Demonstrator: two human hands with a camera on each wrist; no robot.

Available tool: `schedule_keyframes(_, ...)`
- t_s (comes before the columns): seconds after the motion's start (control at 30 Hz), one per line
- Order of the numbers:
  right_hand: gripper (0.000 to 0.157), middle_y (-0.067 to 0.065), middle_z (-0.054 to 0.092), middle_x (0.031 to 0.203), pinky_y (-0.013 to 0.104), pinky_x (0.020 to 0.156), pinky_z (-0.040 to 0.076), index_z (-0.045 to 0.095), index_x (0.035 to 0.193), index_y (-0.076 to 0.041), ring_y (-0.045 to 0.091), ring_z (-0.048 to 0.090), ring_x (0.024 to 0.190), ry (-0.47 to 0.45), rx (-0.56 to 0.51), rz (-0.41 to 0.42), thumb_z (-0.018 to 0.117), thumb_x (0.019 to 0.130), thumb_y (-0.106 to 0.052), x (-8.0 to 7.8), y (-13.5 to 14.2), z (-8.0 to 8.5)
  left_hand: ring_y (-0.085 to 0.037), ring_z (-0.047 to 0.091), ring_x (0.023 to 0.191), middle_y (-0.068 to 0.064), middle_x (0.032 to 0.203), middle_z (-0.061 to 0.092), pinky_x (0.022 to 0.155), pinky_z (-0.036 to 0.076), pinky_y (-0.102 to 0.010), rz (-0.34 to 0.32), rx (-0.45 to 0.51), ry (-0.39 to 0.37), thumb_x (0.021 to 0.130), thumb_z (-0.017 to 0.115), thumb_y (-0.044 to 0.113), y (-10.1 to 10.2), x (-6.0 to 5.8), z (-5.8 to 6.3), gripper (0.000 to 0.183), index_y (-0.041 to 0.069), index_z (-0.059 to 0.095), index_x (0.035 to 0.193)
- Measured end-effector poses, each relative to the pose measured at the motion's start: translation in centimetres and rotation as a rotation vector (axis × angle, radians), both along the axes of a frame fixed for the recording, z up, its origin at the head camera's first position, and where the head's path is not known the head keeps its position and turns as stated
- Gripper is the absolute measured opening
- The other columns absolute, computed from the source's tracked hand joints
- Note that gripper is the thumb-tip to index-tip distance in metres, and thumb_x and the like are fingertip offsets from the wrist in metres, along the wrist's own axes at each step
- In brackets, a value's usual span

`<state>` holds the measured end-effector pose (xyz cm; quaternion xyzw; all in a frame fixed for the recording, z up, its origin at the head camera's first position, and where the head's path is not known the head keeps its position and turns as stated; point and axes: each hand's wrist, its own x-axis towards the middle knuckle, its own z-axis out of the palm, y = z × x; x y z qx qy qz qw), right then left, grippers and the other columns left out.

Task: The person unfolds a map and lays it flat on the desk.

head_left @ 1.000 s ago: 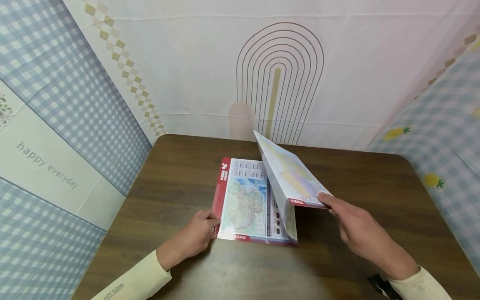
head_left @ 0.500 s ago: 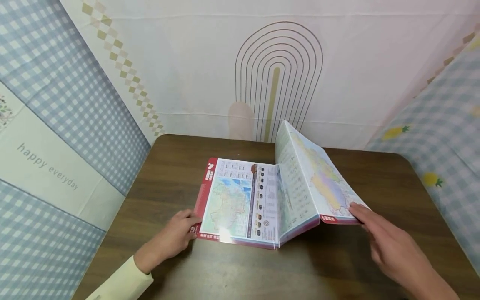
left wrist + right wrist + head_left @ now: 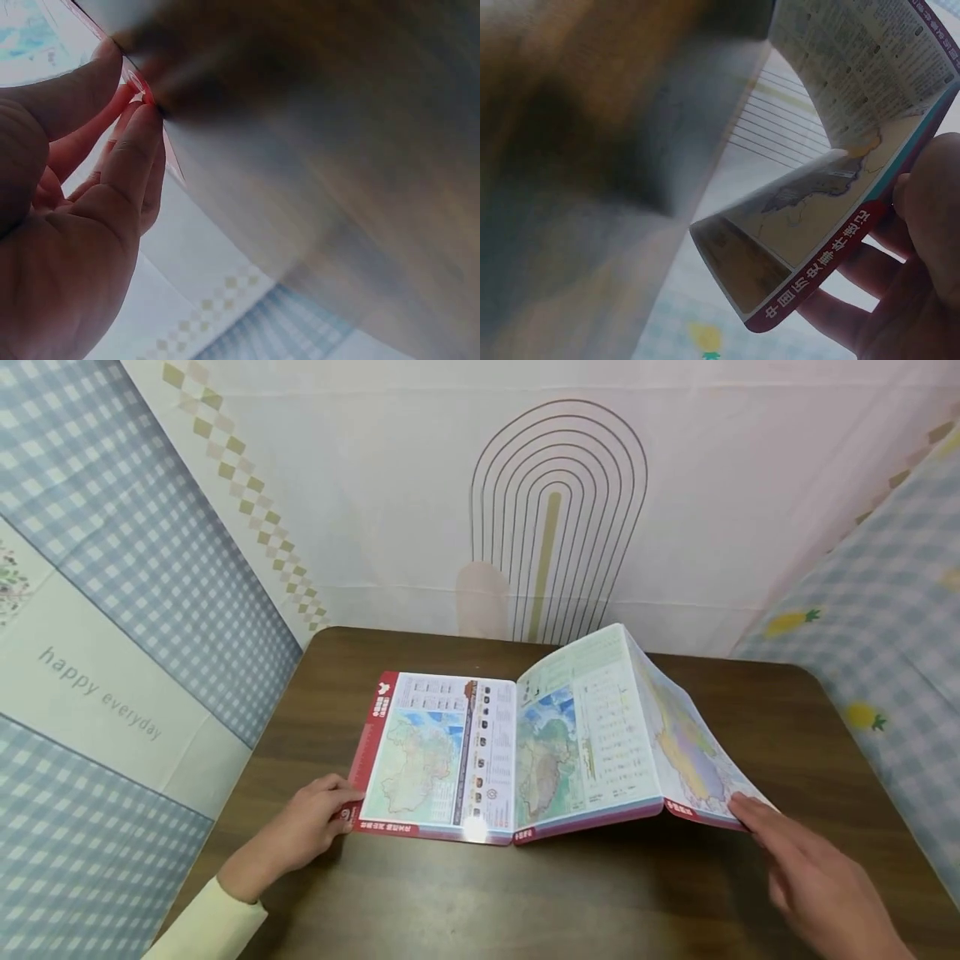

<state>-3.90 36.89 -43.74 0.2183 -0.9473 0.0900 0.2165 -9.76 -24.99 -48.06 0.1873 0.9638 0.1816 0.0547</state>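
A laminated folding map (image 3: 420,760) with red borders lies partly unfolded on the table. Its left panel is flat, the middle panel (image 3: 585,735) slopes up to a raised crease, and the right panel (image 3: 686,743) slants down from it. At the near left corner, my left hand (image 3: 296,827) pinches the red edge; the left wrist view shows thumb and fingertips (image 3: 139,124) on either side of it. My right hand (image 3: 817,868) grips the outer edge of the right panel. From the right wrist view, the panel's underside (image 3: 817,225) with a red title strip shows, fingers behind it.
The brown wooden table (image 3: 450,902) has rounded far corners. A white cloth (image 3: 375,485) with an arch print hangs behind it, and checked cloths (image 3: 97,693) hang along the sides.
Both hands have moved apart, the left one leftward and the right one rightward. The map has gone from mostly folded to spread, its raised panels swinging over to the right.
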Motion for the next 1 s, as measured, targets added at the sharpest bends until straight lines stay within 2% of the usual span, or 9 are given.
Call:
schedule_keyframes(0.27,0.094,0.0,0.067,0.145,0.041,0.068,0.052,0.06,0.147,-0.016,-0.028,0.007,0.143,-0.056,0.091,-0.033,0.068,0.057,0.009,0.7,1.0,-2.5,-0.024,0.066,0.101,-0.009,0.115,0.068,0.084,0.058,-0.043,0.018,-0.003,0.002,0.086,0.084,-0.001,-2.5,0.0,-0.1,0.039,-0.003,0.074,0.124)
schedule_keyframes(0.37,0.088,0.007,0.072,0.136,0.046,0.072,0.056,0.062,0.143,-0.013,-0.002,0.043,0.148,-0.099,0.107,-0.046,0.07,0.058,0.01,1.0,1.1,-3.4,-0.025,0.067,0.101,-0.01,0.115,0.068,0.084,0.059,-0.043,0.036,-0.013,0.009,0.085,0.084,-0.001,-3.3,0.3,0.0,0.04,-0.003,0.074,0.123)
schedule_keyframes(0.43,0.084,0.011,0.074,0.132,0.051,0.08,0.056,0.063,0.14,-0.011,0.02,0.063,0.135,-0.15,0.131,-0.058,0.073,0.06,0.01,1.1,1.2,-3.9,-0.025,0.067,0.1,-0.01,0.114,0.068,0.082,0.059,-0.042,0.045,-0.018,0.018,0.084,0.085,-0.001,-4.0,0.4,-0.1,0.041,-0.002,0.074,0.123)
schedule_keyframes(0.53,0.08,0.015,0.074,0.131,0.059,0.088,0.055,0.064,0.137,-0.008,0.038,0.071,0.113,-0.217,0.157,-0.055,0.077,0.06,0.01,1.3,1.4,-4.8,-0.025,0.068,0.099,-0.011,0.114,0.068,0.079,0.059,-0.04,0.062,-0.023,0.028,0.083,0.086,-0.001,-4.9,0.8,-0.3,0.043,-0.002,0.074,0.124)
schedule_keyframes(0.7,0.081,0.006,0.073,0.133,0.043,0.091,0.053,0.069,0.134,-0.015,-0.001,0.05,0.14,-0.184,0.168,-0.003,0.08,0.057,0.008,1.4,1.9,-6.5,-0.026,0.068,0.097,-0.012,0.113,0.068,0.079,0.06,-0.04,0.077,-0.043,0.043,0.081,0.087,-0.002,-5.5,1.1,-0.2,0.043,-0.002,0.075,0.123)
schedule_keyframes(0.8,0.076,0.004,0.073,0.134,0.029,0.089,0.049,0.072,0.131,-0.016,-0.005,0.05,0.137,-0.144,0.178,0.028,0.079,0.058,0.005,1.3,2.1,-7.1,-0.026,0.068,0.096,-0.012,0.111,0.068,0.079,0.06,-0.042,0.075,-0.046,0.046,0.08,0.087,-0.002,-5.3,1.0,-0.1,0.043,-0.003,0.075,0.121)
schedule_keyframes(0.83,0.071,0.004,0.073,0.133,0.026,0.089,0.048,0.072,0.131,-0.015,0.001,0.057,0.132,-0.133,0.18,0.041,0.076,0.062,0.004,1.2,2.2,-7.2,-0.026,0.067,0.095,-0.012,0.11,0.068,0.079,0.06,-0.042,0.075,-0.048,0.044,0.081,0.087,-0.001,-5.2,1.1,-0.1,0.043,-0.003,0.075,0.122)
schedule_keyframes(0.93,0.035,0.005,0.072,0.132,0.021,0.088,0.046,0.074,0.128,-0.014,0.015,0.064,0.117,-0.09,0.187,0.074,0.053,0.1,-0.015,0.9,2.3,-7.3,-0.027,0.067,0.097,-0.012,0.112,0.067,0.083,0.06,-0.045,0.076,-0.056,0.035,0.082,0.088,0.004,-5.0,1.2,0.0,0.044,-0.004,0.074,0.123)
schedule_keyframes(1.0,0.055,0.005,0.072,0.131,0.021,0.085,0.048,0.074,0.126,-0.013,0.012,0.063,0.119,-0.059,0.187,0.095,0.025,0.111,-0.032,0.8,2.3,-7.2,-0.029,0.067,0.101,-0.014,0.116,0.067,0.086,0.059,-0.048,0.074,-0.068,0.013,0.085,0.088,0.012,-4.8,1.4,0.2,0.047,-0.005,0.072,0.126)
